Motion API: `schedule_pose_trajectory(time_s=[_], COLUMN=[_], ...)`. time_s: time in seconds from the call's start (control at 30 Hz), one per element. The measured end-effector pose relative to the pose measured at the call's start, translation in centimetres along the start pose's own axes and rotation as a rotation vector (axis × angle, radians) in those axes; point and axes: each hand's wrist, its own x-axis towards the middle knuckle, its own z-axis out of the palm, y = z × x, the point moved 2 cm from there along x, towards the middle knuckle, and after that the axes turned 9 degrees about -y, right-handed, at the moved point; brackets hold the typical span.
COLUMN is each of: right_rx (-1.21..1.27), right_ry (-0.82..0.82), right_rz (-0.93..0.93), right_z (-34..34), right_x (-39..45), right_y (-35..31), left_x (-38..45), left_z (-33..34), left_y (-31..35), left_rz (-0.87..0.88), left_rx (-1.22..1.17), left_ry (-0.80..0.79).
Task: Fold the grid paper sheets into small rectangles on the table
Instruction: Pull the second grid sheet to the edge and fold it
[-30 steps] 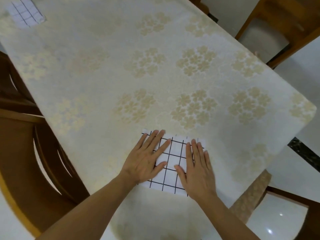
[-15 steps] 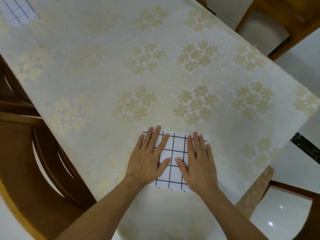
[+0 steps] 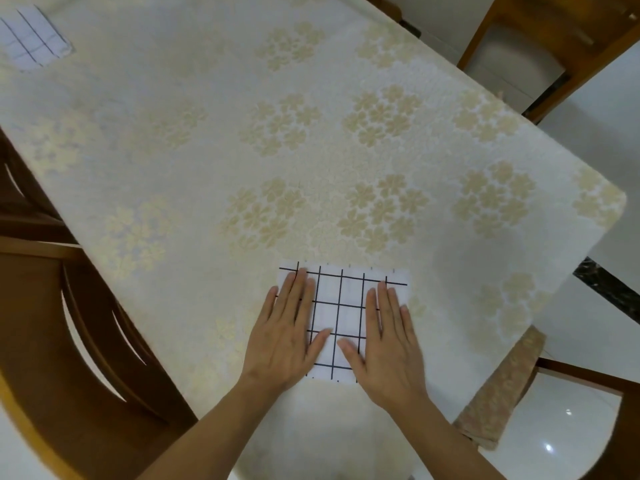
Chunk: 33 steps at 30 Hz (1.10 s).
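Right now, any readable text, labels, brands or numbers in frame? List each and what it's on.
None readable.
Grid paper sheet under the left hand and right hand: only black grid lines, no print.
Folded grid paper at the far left corner: grid lines only.
Tablecloth: flower pattern, no lettering.

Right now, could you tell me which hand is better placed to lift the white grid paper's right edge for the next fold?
Probably the right hand: it lies flat on the white black-lined grid paper with fingertips beside that edge. The left hand covers the opposite side and could hold it down.
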Motion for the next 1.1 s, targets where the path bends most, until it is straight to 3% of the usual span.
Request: schedule_pose_trajectory(time_s=[0.5, 1.1], right_rx=[-0.02, -0.066], right_ry=[-0.002, -0.025], right_rz=[0.018, -0.048], right_z=[-0.6, -1.2], right_x=[3.9, 2.4], right_y=[0.1, 1.8], left_x=[2.1, 0.4], left_z=[0.3, 0.0], left_y=[0.6, 0.3], left_rz=[-0.068, -0.175], left_rx=[-0.01, -0.028], left_ry=[0.002, -0.018])
